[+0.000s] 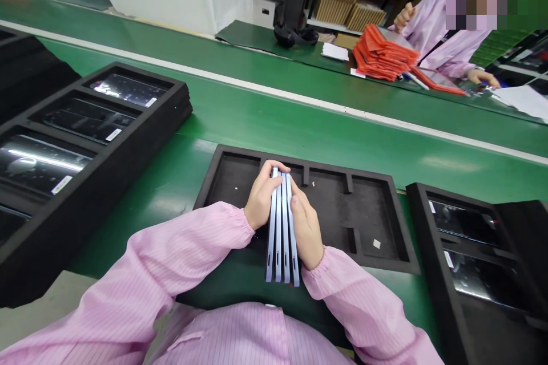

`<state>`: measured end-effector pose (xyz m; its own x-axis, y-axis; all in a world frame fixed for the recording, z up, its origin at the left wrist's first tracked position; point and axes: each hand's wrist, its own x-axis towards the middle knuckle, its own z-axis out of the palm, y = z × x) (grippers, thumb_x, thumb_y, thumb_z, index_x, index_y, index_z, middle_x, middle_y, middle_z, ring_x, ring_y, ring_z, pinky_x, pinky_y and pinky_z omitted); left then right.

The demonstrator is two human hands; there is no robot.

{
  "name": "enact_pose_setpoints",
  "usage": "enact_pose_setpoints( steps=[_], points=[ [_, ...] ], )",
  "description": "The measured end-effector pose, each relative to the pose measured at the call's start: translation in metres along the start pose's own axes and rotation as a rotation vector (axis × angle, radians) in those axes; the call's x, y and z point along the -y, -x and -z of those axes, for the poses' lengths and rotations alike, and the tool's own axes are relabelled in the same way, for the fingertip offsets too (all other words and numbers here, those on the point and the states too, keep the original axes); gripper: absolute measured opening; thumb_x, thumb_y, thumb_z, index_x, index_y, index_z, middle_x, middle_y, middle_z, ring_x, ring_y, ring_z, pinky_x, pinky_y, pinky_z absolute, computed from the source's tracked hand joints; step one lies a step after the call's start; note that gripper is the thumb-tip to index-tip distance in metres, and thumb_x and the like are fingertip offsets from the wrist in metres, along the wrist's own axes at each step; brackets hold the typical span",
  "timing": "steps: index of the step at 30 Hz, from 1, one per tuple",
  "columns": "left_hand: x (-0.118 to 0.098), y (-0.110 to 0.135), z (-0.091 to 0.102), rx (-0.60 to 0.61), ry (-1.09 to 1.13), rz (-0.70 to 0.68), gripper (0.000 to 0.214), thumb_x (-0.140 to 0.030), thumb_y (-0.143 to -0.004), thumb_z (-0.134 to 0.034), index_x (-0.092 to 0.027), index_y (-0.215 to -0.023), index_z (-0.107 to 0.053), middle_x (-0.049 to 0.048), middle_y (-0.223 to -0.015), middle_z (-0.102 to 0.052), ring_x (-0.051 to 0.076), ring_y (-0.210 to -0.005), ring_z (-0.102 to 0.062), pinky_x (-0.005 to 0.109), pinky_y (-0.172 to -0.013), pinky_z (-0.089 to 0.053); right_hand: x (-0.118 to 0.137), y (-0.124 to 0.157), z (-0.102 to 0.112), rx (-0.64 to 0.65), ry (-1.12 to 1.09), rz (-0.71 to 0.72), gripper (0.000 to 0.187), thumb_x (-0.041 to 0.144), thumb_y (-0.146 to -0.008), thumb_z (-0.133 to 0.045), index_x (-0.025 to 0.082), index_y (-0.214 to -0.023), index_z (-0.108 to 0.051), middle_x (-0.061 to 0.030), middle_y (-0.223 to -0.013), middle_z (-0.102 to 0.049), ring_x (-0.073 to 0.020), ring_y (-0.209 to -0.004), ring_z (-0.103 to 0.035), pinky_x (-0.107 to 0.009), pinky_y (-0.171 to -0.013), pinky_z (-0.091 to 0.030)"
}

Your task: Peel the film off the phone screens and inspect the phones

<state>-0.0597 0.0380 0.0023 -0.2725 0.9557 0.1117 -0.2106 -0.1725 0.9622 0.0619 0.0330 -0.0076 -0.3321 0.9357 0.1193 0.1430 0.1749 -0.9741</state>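
Between my two hands stands a stack of several slim phones [280, 228] with light-blue metal edges, held on edge side by side. Small dark slots show near their lower ends, which fan slightly apart. My left hand [261, 197] wraps round the left side and far end of the stack, its fingers reaching over the top. My right hand [307, 228] is pressed along the right side. Under and behind the phones lies a black foam tray [405, 234] with recessed compartments; a small white scrap [377, 244] rests in its right part.
Stacked black foam trays [145, 125] holding glossy dark-faced phones stand at left. Another foam tray [454, 296] with similar phones is at right. Across the green bench [240, 102], a co-worker in a pink sleeve [436, 17] sits near a pile of orange-red pouches [381, 54].
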Motion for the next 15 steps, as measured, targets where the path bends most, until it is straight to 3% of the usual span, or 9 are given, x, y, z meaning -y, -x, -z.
enact_pose_setpoints(
  steps=[3,8,13,15],
  points=[
    [0.005,-0.003,0.001,0.001,-0.042,0.067,0.015,-0.024,-0.083,-0.042,-0.021,-0.094,-0.051,0.0024,-0.097,-0.057,0.016,-0.075,-0.048,0.031,-0.073,-0.038,-0.002,-0.005,-0.001,0.029,-0.116,-0.102,0.05,0.049,-0.098,-0.042,0.02,-0.138,-0.054,-0.006,-0.139,-0.052,-0.0231,-0.132,-0.045,-0.04,-0.115,-0.031],
    [0.008,-0.009,0.003,-0.006,-0.083,0.095,0.015,-0.024,-0.083,-0.04,-0.021,-0.094,-0.049,0.0026,-0.095,-0.054,0.017,-0.079,-0.048,0.032,-0.077,-0.038,0.004,-0.013,0.006,0.097,-0.098,-0.127,0.054,0.052,-0.095,-0.046,0.02,-0.138,-0.053,-0.0055,-0.14,-0.052,-0.0237,-0.133,-0.045,-0.039,-0.116,-0.03],
    [0.012,-0.011,0.003,-0.01,-0.158,0.175,0.015,-0.024,-0.083,-0.039,-0.022,-0.095,-0.049,0.0034,-0.099,-0.052,0.02,-0.095,-0.05,0.033,-0.086,-0.04,0.024,-0.022,0.028,0.473,0.196,-0.248,0.086,0.048,-0.083,-0.069,0.026,-0.154,-0.025,-0.0059,-0.135,-0.055,-0.0276,-0.122,-0.054,-0.047,-0.11,-0.037],
    [0.015,-0.013,0.002,-0.011,-0.192,0.227,0.02,-0.025,-0.083,-0.041,-0.022,-0.102,-0.047,0.005,-0.107,-0.051,0.021,-0.105,-0.049,0.034,-0.093,-0.039,0.028,-0.025,0.035,0.548,0.258,-0.285,0.097,0.047,-0.08,-0.072,0.027,-0.156,-0.014,-0.0075,-0.139,-0.051,-0.0292,-0.126,-0.05,-0.049,-0.11,-0.036]
  ],
)
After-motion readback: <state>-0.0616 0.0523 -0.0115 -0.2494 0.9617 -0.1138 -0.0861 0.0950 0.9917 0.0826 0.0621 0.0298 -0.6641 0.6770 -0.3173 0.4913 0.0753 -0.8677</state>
